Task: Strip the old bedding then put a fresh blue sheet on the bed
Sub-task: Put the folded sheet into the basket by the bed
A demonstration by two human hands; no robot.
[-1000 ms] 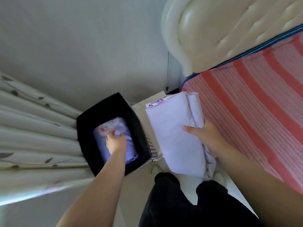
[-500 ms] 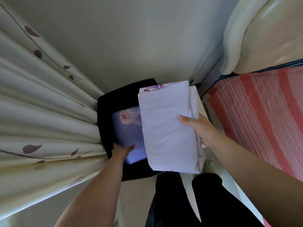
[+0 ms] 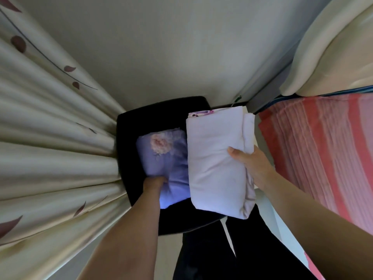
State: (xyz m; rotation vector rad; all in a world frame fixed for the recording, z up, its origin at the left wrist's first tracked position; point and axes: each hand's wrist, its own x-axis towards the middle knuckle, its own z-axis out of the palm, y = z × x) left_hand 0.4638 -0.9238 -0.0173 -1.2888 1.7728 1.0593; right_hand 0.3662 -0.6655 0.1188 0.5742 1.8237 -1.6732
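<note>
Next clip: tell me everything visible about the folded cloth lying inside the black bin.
The folded cloth is soft blue-lilac fabric with a pale pink flower printed near its far end. It lies folded into a thick pad inside the black bin, which stands between the curtain and the bed. The left hand digs into its near edge, bunching the fabric into creases; how the fingers close is hidden. The white folded sheet, held by the right hand, covers its right side.

Black bin [image 3: 125, 126] hemmed between curtain [image 3: 60, 138] and striped bed [image 3: 314, 150].
</note>
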